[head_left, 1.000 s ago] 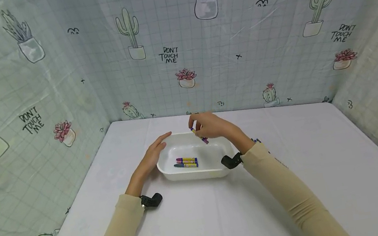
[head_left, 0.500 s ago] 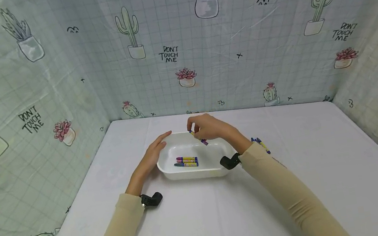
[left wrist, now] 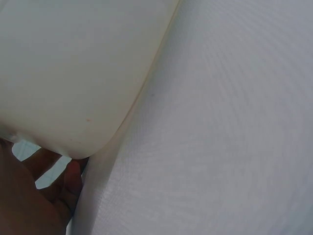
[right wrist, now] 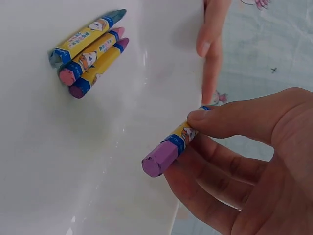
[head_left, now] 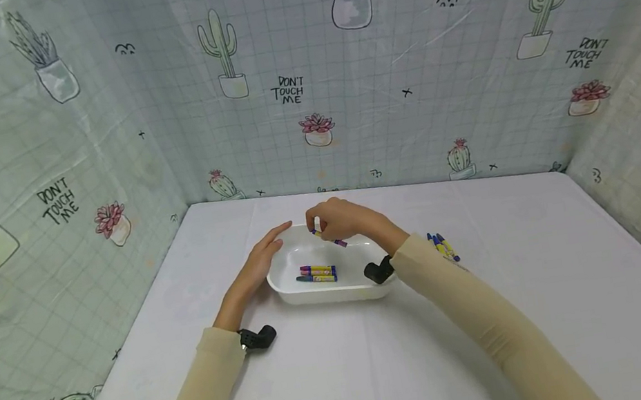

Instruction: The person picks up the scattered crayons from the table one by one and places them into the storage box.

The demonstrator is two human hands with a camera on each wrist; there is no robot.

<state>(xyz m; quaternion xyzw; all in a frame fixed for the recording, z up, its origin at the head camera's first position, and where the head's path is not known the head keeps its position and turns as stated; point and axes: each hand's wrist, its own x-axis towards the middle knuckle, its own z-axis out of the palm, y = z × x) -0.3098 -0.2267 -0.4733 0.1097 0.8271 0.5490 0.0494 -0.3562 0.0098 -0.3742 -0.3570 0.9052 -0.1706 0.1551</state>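
Observation:
My right hand (head_left: 337,218) pinches a light purple crayon (right wrist: 161,157) in a yellow and blue wrapper, thumb on one side and fingers on the other. It holds the crayon tilted over the back part of a white rectangular tray (head_left: 326,297). Inside the tray, a teal crayon (right wrist: 83,39), a pink crayon (right wrist: 93,55) and a darker purple crayon (right wrist: 100,70) lie side by side. My left hand (head_left: 261,262) grips the tray's left end, with the thumb over the rim and the fingers along the outer wall.
To the right of the tray, several crayons (head_left: 443,248) lie on the white table (head_left: 323,374), near the right sleeve (head_left: 469,302). A cactus-print cloth (head_left: 326,73) rises behind the table and along both sides.
My right hand has moved left and slightly nearer with the crayon, further over the tray. The crayons on the table show more from behind the right arm. The left hand stays put.

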